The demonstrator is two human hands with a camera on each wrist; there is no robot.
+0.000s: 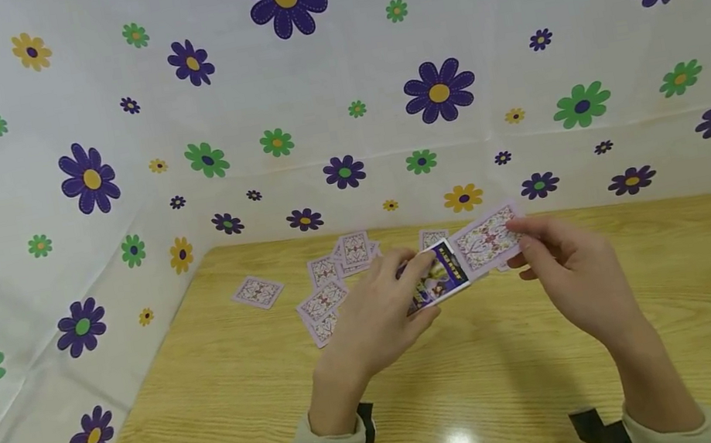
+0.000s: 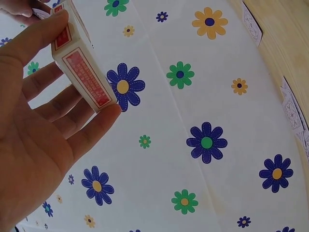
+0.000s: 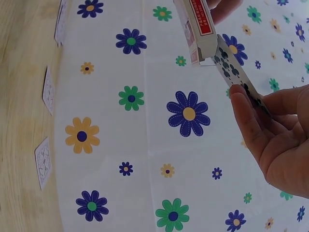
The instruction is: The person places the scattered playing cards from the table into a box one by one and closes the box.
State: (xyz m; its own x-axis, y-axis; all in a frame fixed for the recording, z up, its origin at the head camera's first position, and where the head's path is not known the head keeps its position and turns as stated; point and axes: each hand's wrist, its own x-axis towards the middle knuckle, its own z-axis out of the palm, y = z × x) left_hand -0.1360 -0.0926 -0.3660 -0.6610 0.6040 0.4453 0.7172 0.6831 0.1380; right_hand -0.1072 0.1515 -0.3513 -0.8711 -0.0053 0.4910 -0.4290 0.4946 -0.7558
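Observation:
My left hand [image 1: 380, 307] grips a playing card box [image 1: 443, 273] with a dark purple picture on its face; white and red sides of the box [image 2: 79, 63] show in the left wrist view. At the box's right end, my right hand [image 1: 571, 268] pinches a playing card [image 1: 489, 240] between thumb and fingers. The card's patterned back faces up, and its near end meets the box's open end. In the right wrist view, black spade pips show on the underside of the card [image 3: 231, 67]. What else the box contains is hidden.
Several cards lie back up on the wooden table [image 1: 216, 401], among them a loose card [image 1: 257, 292] at the left and an overlapping group [image 1: 323, 301] beyond my left hand. Another card [image 1: 433, 237] lies partly hidden behind the box. A flower-printed cloth [image 1: 383, 131] hangs behind the table.

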